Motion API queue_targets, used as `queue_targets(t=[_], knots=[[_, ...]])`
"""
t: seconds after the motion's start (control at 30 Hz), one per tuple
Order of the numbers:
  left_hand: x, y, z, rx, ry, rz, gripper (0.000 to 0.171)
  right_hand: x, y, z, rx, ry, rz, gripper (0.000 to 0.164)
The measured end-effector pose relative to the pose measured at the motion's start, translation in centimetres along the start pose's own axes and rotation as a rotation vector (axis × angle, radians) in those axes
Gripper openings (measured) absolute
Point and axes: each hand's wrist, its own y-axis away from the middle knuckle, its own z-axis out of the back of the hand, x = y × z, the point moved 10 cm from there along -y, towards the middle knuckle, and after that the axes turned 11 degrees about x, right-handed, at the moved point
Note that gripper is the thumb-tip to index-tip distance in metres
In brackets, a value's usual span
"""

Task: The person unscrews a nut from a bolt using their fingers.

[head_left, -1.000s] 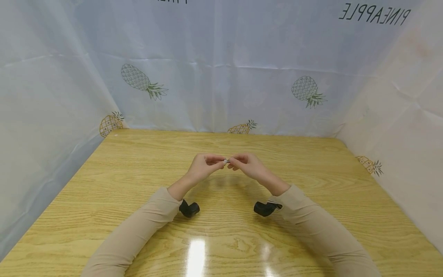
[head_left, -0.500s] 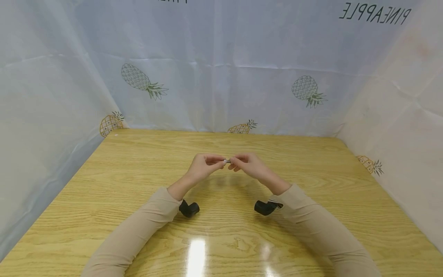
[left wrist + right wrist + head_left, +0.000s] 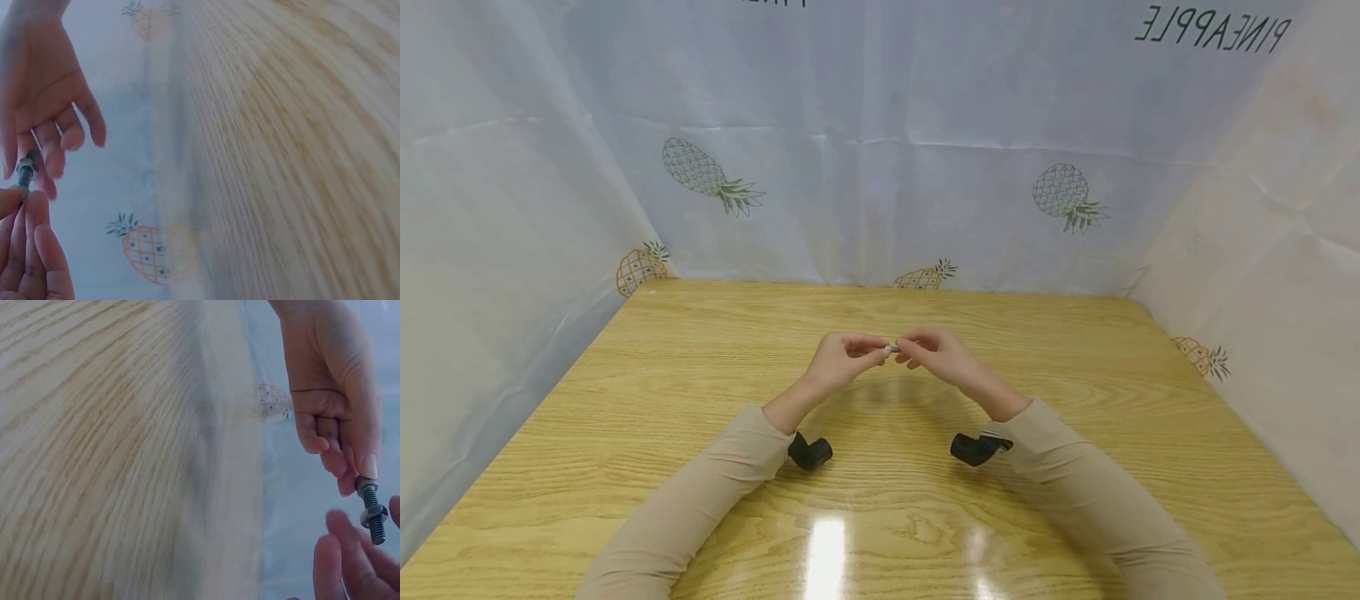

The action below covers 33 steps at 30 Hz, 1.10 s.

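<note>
Above the table, my left hand pinches a small metal bolt by its head between thumb and fingers. A hex nut sits partway along the thread, with the threaded end sticking out past it. My right hand is around that end. In the right wrist view its fingers and thumb stand spread on either side of the nut, apparently apart from it. The left wrist view also shows the nut uncovered, with the loosely bent fingers of the right hand close by.
The wood-grain table lies beneath both hands. White curtains with pineapple prints stand behind it and on both sides. A black wrist device hangs under the left sleeve, another black device under the right.
My right fingers have shifted slightly at the bolt's end, and more of the bolt shows between the hands than a second ago. My left hand keeps its grip in the same place.
</note>
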Motion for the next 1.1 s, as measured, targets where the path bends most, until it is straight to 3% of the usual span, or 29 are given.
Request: queue_targets(t=[0.13, 0.27, 0.4, 0.6, 0.87, 1.1], knots=[[0.08, 0.02, 0.00, -0.001, -0.006, 0.002, 0.030, -0.37, 0.08, -0.26, 0.008, 0.005, -0.049, 0.038], [-0.01, -0.02, 0.03, -0.003, -0.007, -0.009, 0.029, -0.17, 0.12, -0.09, -0.024, 0.000, -0.029, 0.030], [-0.11, 0.01, 0.08, -0.003, -0.007, -0.020, 0.028, 0.12, 0.12, 0.04, -0.035, -0.013, 0.004, 0.036], [-0.18, 0.06, 0.23, -0.012, -0.013, -0.026, 0.028, -0.12, 0.04, -0.30, 0.017, -0.009, -0.009, 0.041], [-0.07, 0.00, 0.31, -0.018, -0.015, -0.027, 0.028, 0.14, 0.15, -0.10, -0.011, 0.012, 0.010, 0.031], [0.17, -0.04, 0.25, -0.009, -0.002, -0.003, 0.029, 0.45, 0.11, -0.19, -0.004, -0.012, 0.034, 0.043]])
